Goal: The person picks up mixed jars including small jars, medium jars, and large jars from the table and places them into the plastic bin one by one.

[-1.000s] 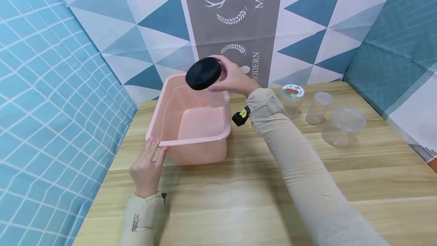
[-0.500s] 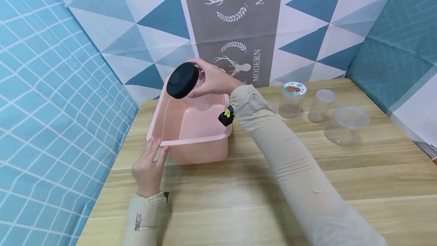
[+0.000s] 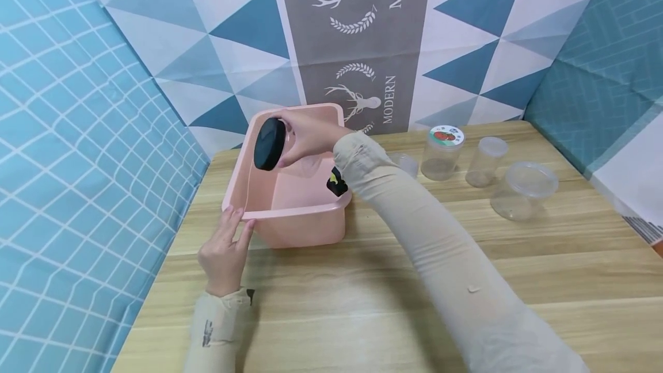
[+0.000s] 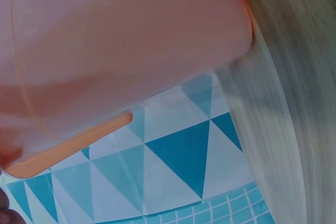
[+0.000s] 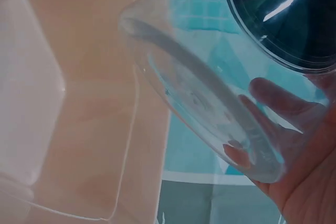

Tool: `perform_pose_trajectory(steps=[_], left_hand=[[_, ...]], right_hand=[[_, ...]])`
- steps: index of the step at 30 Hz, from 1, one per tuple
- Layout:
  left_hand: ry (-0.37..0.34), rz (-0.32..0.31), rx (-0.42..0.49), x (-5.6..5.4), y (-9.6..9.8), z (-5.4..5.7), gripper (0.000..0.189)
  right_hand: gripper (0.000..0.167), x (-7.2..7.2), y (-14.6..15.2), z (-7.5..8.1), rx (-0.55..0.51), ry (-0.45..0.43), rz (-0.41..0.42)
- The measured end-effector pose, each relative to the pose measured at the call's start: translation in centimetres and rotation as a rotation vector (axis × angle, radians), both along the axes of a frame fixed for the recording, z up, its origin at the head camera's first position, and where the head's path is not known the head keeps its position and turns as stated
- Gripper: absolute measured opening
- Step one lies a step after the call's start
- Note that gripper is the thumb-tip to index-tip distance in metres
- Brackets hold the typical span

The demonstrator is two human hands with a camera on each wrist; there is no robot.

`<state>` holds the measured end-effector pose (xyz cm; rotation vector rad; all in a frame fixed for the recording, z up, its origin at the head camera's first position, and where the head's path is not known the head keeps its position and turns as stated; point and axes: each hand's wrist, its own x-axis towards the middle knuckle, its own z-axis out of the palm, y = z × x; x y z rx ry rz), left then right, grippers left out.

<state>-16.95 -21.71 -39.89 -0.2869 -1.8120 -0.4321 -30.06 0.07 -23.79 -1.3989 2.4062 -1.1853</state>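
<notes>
From my head, my right hand point(image 3: 316, 131) is wrapped round a clear jar point(image 3: 289, 140) with a black lid point(image 3: 268, 144), tipped over the pink tub point(image 3: 300, 231) near the table's point(image 3: 331, 304) back left corner. My left hand point(image 3: 224, 258) pinches the tub's rim point(image 3: 295, 212). From my left wrist, the tub's side looks big. From my right wrist, my fingers point(image 5: 278, 98) show through the jar.

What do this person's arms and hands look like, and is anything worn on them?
The left hand and right hand are ungloved. Both arms wear long beige sleeves with wrinkled cuffs. The left sleeve carries a dark marking, too blurred to read, and a small black piece shows at its cuff. A black object with a yellow patch shows by the right cuff.
</notes>
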Motion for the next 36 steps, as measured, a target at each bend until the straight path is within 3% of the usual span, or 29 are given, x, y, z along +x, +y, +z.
perform_pose_trajectory(steps=[4, 7, 17, 29, 36], left_hand=[[-0.017, 0.004, -0.014, 0.1, -0.2, 0.0, 0.051], [-0.036, 0.004, -0.013, 0.2, -0.3, 0.0, 0.052], [-0.03, 0.007, -0.008, 0.1, -0.2, -0.1, 0.053], [-0.019, -0.012, -0.029, -0.2, 0.0, 0.3, 0.052], [-0.016, -0.001, -0.007, 0.0, -0.2, 0.1, 0.053]], right_hand=[[0.064, -0.3, -0.7, -0.6, -0.004, 0.062, 0.106], [0.064, -0.4, -0.8, -0.8, 0.046, 0.114, 0.088], [0.062, -0.2, -1.0, -0.5, 0.145, 0.158, 0.077], [0.079, 0.2, -1.2, 0.0, 0.388, 0.139, -0.026], [0.064, 0.3, -1.8, -0.5, 0.369, 0.172, 0.038]])
